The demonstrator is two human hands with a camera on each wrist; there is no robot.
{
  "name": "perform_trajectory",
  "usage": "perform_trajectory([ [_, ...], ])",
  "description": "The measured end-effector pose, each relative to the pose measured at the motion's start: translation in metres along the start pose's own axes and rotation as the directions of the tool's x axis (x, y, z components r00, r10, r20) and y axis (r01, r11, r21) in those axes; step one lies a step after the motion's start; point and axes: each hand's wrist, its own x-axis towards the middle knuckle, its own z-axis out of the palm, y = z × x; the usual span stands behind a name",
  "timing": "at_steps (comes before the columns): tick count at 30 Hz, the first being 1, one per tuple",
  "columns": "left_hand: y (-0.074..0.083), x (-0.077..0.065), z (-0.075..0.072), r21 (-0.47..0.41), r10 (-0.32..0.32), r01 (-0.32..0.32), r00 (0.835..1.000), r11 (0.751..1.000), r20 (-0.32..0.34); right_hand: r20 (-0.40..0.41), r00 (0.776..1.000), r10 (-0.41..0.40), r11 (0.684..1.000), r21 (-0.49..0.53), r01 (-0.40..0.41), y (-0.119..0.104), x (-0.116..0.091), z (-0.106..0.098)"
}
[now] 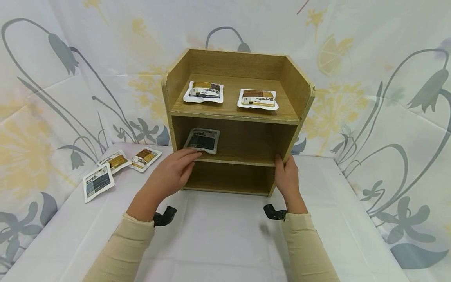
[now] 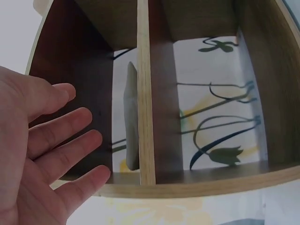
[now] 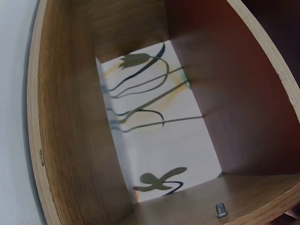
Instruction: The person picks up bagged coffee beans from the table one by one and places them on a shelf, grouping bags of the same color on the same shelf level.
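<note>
A small wooden shelf unit (image 1: 243,143) with a railed top and two tiers below stands on the table. My left hand (image 1: 172,172) is at the middle tier's left front, just before a dark-labelled white packet (image 1: 203,141) lying there. Its fingers are spread and relaxed in the left wrist view, apart from the packet (image 2: 132,122), which shows edge-on. My right hand (image 1: 288,178) grips the unit's right side panel near the middle board, thumb at the front. Two brown-labelled packets lie on top, one left (image 1: 204,92) and one right (image 1: 258,99).
Left of the unit, a dark-labelled packet (image 1: 98,182) and two yellow-brown ones, one overlapped (image 1: 117,160) and one nearer the unit (image 1: 145,158), lie on the white-covered table (image 1: 218,235). A flower-patterned cloth (image 1: 352,78) hangs behind. The lower tier (image 3: 65,140) shows an open back.
</note>
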Motion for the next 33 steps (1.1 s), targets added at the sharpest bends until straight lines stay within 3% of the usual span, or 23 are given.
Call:
perform_trajectory([
  [10, -0.008, -0.011, -0.001, -0.012, -0.013, 0.013, 0.998, 1.000, -0.055, 0.001, 1.000, 0.006, 1.000, 0.002, -0.006, 0.000, 0.000, -0.001],
  [33, -0.033, -0.037, -0.004, 0.016, -0.084, 0.086, 0.993, 0.996, -0.077, 0.015, 1.000, 0.025, 1.000, 0.003, -0.025, -0.002, -0.001, -0.001],
])
